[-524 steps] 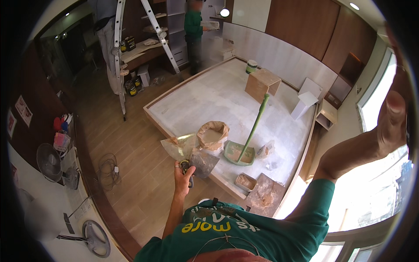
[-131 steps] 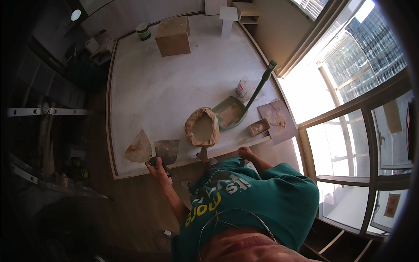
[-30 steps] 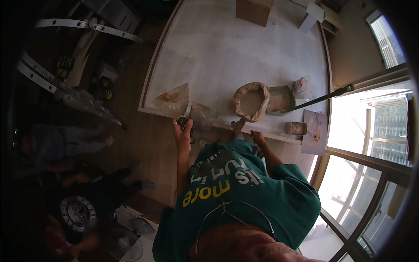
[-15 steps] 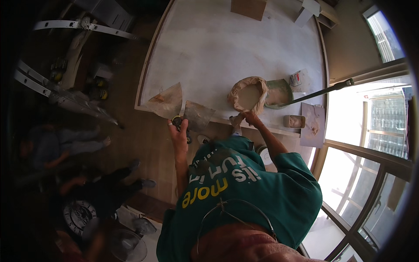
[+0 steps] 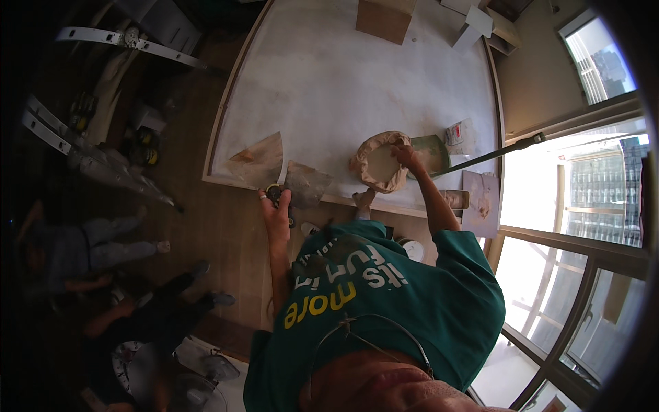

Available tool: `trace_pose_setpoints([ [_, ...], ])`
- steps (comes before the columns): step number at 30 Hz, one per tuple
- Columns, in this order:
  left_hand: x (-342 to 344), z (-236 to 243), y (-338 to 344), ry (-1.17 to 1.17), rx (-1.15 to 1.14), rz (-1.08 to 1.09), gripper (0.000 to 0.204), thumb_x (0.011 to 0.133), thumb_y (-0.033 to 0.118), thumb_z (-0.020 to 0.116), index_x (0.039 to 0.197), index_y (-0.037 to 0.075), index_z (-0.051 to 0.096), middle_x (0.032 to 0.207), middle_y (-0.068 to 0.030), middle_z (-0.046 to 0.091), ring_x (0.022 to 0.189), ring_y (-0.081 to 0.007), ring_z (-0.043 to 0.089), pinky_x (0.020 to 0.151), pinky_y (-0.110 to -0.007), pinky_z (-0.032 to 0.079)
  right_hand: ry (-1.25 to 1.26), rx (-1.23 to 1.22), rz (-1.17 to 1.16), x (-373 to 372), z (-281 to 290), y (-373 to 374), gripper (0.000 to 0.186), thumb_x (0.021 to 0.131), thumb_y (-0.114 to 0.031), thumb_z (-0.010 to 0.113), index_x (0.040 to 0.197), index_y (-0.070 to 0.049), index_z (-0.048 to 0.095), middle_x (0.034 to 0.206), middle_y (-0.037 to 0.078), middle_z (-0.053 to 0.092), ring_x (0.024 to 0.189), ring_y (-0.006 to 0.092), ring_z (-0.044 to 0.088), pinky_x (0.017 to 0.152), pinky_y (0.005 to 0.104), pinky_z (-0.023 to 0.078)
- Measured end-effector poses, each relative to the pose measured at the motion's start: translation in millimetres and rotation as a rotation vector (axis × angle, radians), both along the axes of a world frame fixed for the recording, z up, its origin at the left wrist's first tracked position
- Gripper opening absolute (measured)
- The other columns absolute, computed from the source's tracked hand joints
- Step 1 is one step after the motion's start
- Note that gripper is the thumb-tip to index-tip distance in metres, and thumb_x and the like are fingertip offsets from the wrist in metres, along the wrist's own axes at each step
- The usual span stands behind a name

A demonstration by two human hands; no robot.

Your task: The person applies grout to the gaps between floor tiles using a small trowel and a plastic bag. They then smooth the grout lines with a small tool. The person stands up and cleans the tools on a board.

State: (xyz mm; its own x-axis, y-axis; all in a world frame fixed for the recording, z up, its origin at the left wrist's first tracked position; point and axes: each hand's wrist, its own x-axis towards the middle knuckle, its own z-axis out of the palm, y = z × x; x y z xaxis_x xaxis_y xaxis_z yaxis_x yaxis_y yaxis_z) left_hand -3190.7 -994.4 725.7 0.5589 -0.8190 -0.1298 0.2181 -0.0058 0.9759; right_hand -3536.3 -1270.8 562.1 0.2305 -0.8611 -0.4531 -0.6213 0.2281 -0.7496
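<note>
A brown paper bag (image 5: 364, 180) with its rim rolled outward stands at the near edge of a broad pale work surface (image 5: 329, 82), holding pale powder. My right hand (image 5: 409, 158) is at the bag's right rim, fingers curled over the edge into the opening; their grip is partly hidden. My left hand (image 5: 276, 206) is closed around a small round dark thing (image 5: 274, 192) with a yellowish rim, whose kind I cannot make out. Just beyond that hand lie two dusty, see-through angular sheets (image 5: 261, 159), one on each side, overhanging the near edge.
Right of the bag sit a green scoop-like tool (image 5: 427, 147) with a long dark handle (image 5: 504, 151), a small rectangular container (image 5: 456, 199), and a flat grey board (image 5: 479, 206). A cardboard box (image 5: 384, 20) stands at the far side. Two people are at the left, near a ladder (image 5: 103, 36).
My right hand has moved from the bag's near rim up to its right rim. The left hand keeps its hold on the round thing. The whole view has shifted slightly.
</note>
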Motion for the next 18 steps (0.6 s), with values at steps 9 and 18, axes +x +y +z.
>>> trace_pose_setpoints([
  [9, 9.7, -1.9, -24.2, 0.134, -0.046, -0.08, 0.037, 0.097, 0.015, 0.073, 0.122, 0.008, 0.048, 0.106, -0.0004, 0.057, 0.092, -0.0091, 0.056, 0.08, -0.024, 0.048, -0.041, 0.285, -0.288, -75.6, -180.4, 244.1, 0.036, 0.094, -0.037, 0.063, 0.105, -0.003, 0.072, 0.081, 0.006, 0.066, 0.07, 0.0171, 0.064, 0.063, 0.0338, 0.054],
  [18, 26.3, -11.4, -44.9, 0.069, -0.051, -0.228, 0.036, 0.096, 0.016, 0.074, 0.121, 0.01, 0.049, 0.104, 0.0015, 0.055, 0.09, -0.0065, 0.054, 0.077, -0.021, 0.046, -0.127, 0.621, -0.386, -99.4, -169.4, 337.3, 0.042, 0.098, -0.036, 0.061, 0.124, -0.003, 0.063, 0.106, 0.011, 0.067, 0.088, 0.0214, 0.066, 0.076, 0.0357, 0.055],
])
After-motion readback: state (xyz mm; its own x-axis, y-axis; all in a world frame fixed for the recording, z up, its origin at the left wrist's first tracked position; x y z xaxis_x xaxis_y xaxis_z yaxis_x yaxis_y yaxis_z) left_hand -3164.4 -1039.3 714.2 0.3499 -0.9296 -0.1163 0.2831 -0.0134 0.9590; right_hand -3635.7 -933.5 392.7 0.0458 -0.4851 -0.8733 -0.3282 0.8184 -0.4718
